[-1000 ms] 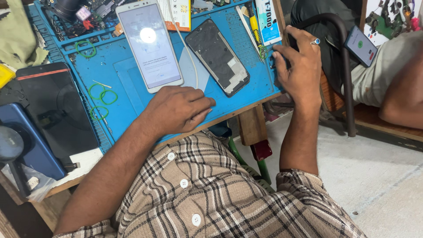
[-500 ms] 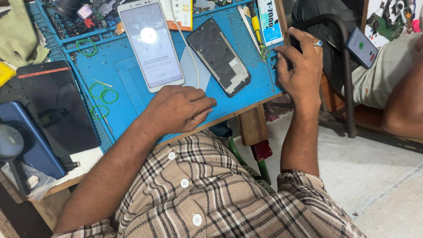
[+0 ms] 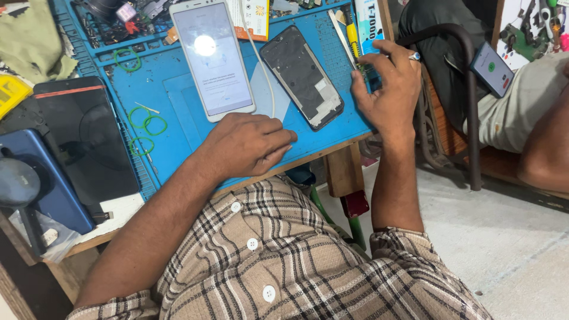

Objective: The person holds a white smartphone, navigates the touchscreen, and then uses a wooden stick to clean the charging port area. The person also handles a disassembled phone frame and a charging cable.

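Observation:
My left hand rests on the blue work mat near its front edge, fingers curled in, holding nothing. Just beyond it lie a white phone with its screen lit and a black opened phone frame. A white cable runs between them. My right hand, with a ring on one finger, reaches over the mat's right edge. Its thumb and fingertips close around something small beside a yellow-handled tool. What they pinch is too small to tell.
Green rubber rings lie on the mat's left part. A dark tablet and a blue phone sit left of it. Small parts crowd the mat's far edge. Another person sits at right on a chair, holding a phone.
My right hand has shifted from gripping the mat's right edge to reaching in over the tools at that edge. My left hand has stayed put.

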